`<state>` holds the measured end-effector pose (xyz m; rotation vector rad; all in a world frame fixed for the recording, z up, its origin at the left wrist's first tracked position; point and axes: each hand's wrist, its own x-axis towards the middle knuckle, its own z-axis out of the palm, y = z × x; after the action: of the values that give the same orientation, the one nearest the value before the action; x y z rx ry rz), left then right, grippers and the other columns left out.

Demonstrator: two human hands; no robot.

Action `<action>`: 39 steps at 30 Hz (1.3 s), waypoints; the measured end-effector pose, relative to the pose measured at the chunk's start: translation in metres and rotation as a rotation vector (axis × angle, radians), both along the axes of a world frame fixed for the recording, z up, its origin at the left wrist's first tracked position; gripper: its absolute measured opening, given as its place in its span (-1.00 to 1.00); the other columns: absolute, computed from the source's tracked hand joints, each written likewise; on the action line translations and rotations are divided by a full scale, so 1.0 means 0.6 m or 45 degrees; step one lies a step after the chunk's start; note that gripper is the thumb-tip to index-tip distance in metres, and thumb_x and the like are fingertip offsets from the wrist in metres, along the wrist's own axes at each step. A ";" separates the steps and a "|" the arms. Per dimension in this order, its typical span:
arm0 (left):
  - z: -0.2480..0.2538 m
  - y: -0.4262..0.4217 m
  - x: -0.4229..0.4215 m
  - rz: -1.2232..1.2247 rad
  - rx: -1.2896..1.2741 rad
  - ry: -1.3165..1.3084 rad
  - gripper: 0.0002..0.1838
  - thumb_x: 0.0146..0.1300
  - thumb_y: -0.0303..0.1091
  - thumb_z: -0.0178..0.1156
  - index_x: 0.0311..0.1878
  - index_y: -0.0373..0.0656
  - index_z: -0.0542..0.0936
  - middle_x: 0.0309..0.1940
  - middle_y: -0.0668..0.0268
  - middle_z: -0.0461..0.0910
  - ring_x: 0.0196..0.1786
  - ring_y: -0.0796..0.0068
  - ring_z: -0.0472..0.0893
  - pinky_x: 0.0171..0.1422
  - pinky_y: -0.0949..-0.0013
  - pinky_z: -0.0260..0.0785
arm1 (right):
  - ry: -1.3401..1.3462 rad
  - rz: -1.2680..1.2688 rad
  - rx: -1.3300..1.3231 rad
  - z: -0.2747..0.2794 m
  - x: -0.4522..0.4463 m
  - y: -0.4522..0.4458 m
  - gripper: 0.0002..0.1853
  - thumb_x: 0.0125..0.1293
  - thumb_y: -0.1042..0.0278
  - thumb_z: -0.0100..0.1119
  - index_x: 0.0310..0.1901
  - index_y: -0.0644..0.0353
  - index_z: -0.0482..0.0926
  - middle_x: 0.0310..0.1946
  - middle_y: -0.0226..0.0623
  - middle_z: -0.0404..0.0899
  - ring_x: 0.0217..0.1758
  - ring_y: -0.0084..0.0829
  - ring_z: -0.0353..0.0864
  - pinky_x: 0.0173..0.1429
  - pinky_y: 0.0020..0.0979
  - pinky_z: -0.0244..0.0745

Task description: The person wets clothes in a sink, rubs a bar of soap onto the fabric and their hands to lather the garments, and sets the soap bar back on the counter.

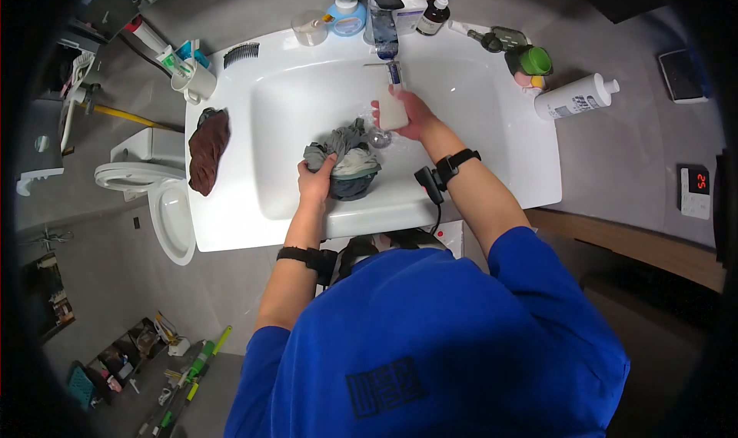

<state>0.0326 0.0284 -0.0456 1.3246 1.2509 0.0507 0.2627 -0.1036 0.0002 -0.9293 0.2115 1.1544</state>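
Observation:
In the head view my left hand (315,180) grips a bundled grey cloth (350,150) near the front of the white sink (277,115). Paler and darker folds show in the bundle, and I cannot tell whether it is one piece or more. My right hand (416,117) is closed round a pale bar of soap (393,112), held over the basin below the faucet (383,27). Water runs from the spout past the soap. The round drain (378,137) lies between my two hands, partly hidden.
Behind the faucet stand a blue dispenser (346,14), a clear cup (310,29) and a dark pump bottle (433,14). A white bottle (575,97) lies at the right rim. On the left rim are a brown cloth (208,152), a mug (194,81) and a comb (241,54).

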 end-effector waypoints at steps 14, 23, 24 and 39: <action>-0.017 0.008 0.011 -0.019 0.082 -0.010 0.06 -0.07 0.08 0.40 0.36 -0.29 0.07 0.14 -0.05 0.37 0.07 0.12 0.51 -0.02 0.13 0.49 | -0.864 0.197 -0.383 0.043 -0.028 -0.022 -0.68 0.28 0.19 0.13 -0.05 0.24 0.51 -0.24 -0.26 0.59 -0.34 -0.42 0.58 -0.15 -0.37 0.47; 0.012 -0.008 0.025 -0.072 0.217 0.026 0.01 -0.11 0.18 0.36 0.29 -0.34 0.24 0.12 -0.17 0.43 0.16 0.00 0.49 0.22 0.20 0.34 | -1.608 -0.202 -0.605 0.081 0.061 -0.030 -0.66 0.15 0.29 0.15 -0.09 0.32 0.50 -0.20 -0.07 0.61 -0.20 -0.23 0.61 -0.10 -0.28 0.48; 0.011 -0.009 0.029 -0.126 0.263 0.049 0.01 -0.10 0.19 0.35 0.30 -0.33 0.25 0.12 -0.17 0.42 0.16 -0.01 0.49 0.22 0.19 0.34 | -1.812 -0.192 -0.617 0.131 0.061 -0.019 -0.64 0.12 0.29 0.16 -0.08 0.32 0.49 -0.16 -0.03 0.60 -0.13 -0.17 0.59 -0.03 -0.24 0.46; 0.017 0.023 0.013 0.021 0.375 0.025 -0.14 -0.15 -0.06 0.39 0.22 -0.33 0.34 0.03 -0.09 0.53 0.07 0.09 0.56 0.13 0.26 0.40 | -2.777 0.719 -0.813 0.275 0.072 0.071 -0.63 -0.03 0.47 0.05 -0.13 0.43 0.51 0.20 0.27 0.32 0.37 -0.03 0.24 0.49 -0.27 0.04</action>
<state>0.0404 0.0422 -0.0356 1.5696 1.3067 0.2420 0.3061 -0.0607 0.1649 -2.3622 -1.5935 -0.0561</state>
